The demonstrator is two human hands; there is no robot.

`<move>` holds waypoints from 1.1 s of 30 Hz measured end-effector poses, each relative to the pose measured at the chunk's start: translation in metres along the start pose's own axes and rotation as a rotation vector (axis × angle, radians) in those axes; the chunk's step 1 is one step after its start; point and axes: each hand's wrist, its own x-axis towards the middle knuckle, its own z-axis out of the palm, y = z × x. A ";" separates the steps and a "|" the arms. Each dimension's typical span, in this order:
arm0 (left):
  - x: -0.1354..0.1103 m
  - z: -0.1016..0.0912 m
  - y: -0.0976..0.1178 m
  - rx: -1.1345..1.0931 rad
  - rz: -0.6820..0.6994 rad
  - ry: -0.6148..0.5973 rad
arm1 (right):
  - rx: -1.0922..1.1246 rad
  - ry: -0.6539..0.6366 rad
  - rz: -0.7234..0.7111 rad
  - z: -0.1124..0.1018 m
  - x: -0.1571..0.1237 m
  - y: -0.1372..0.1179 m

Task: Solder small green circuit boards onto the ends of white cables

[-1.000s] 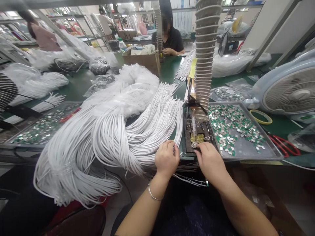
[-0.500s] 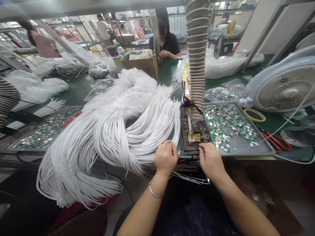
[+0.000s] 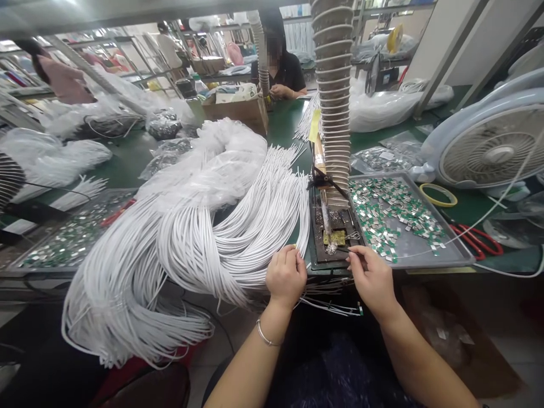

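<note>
My left hand (image 3: 286, 276) is closed beside the ends of a large bundle of white cables (image 3: 204, 243). A tiny yellowish bit shows at its fingertips, but what it grips is hidden. My right hand (image 3: 374, 280) pinches a thin dark tool (image 3: 342, 250), its kind too small to tell. This tool points left to the shiny lower end of a soldering iron (image 3: 325, 215), which stands upright in a dark tray (image 3: 317, 258). A yellowish sponge (image 3: 339, 237) lies in that tray. Below and between my hands, several white cables (image 3: 329, 306) hang at the table edge, one ending in a small green board (image 3: 361, 309).
A grey tray (image 3: 461, 258) of small green boards stands at right, near yellow tape (image 3: 437, 195), red-handled scissors (image 3: 478, 241) and a fan (image 3: 497, 147). A ribbed hose (image 3: 334, 102) hangs above the iron. Across the table sits a person (image 3: 283, 73) behind a cardboard box (image 3: 238, 113).
My right hand has shifted slightly right, its fingers less curled, still pinching the dark tool. My left hand stays nearly in place. The whole view has shifted a little.
</note>
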 end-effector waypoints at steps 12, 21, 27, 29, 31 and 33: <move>0.001 -0.001 -0.001 0.016 0.030 0.016 | 0.192 0.045 -0.003 0.000 0.006 -0.003; 0.002 -0.002 0.000 0.025 0.030 0.006 | 0.259 0.020 0.033 0.002 0.012 -0.009; 0.001 -0.002 -0.001 0.022 0.040 0.005 | 0.292 0.003 -0.005 0.001 0.014 -0.012; 0.001 -0.002 -0.001 0.019 0.038 0.000 | 0.295 0.000 -0.017 0.000 0.014 -0.011; 0.001 -0.002 -0.001 0.014 0.036 0.002 | 0.293 -0.005 -0.034 -0.001 0.012 -0.010; 0.000 -0.002 -0.001 0.012 0.033 -0.001 | 0.284 -0.012 -0.053 -0.003 0.010 -0.010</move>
